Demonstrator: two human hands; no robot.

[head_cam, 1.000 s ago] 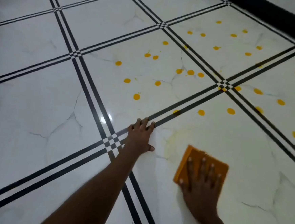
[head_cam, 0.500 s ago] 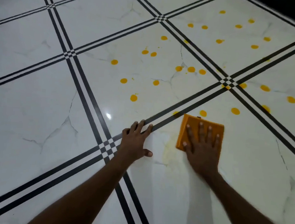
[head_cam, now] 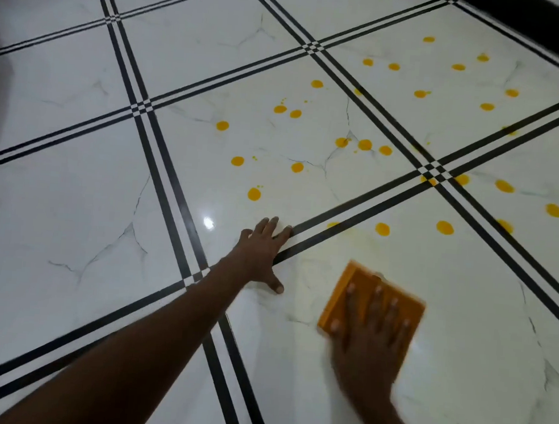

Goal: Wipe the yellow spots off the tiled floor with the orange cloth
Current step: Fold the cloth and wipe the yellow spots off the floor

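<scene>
Pressing flat on the orange cloth point(head_cam: 362, 292), the right hand point(head_cam: 370, 339) lies palm down with its fingers point(head_cam: 376, 298) spread and stretched forward over the fabric; nothing is gripped, the open hand simply bears on the cloth from above. Its outline is blurred, as is the cloth's far edge. The forearm enters from the lower right corner and angles up and left toward the wrist. The cloth is a folded, roughly square pad lying on the tiled floor point(head_cam: 88, 196), turned cornerwise, on the near white tile just right of the double black grout lines point(head_cam: 223, 351).

Only the head view is given. The left hand point(head_cam: 263, 254) is planted on the floor, also open and empty, palm down, fingers extended forward and close together, their tips reaching the diagonal black lines; the thumb sticks out to the right, toward the cloth but apart from it. The left arm runs long and straight from the lower left corner, elbow extended.

A faint yellowish smear point(head_cam: 345, 247) shows on the tile between the two hands and beyond the cloth. Many yellow spots point(head_cam: 382, 229) sit farther out, scattered over the tiles ahead and to the right, the nearest ones well apart from the cloth's far corner. A bright glare point point(head_cam: 208, 222) lies left of the left hand.
</scene>
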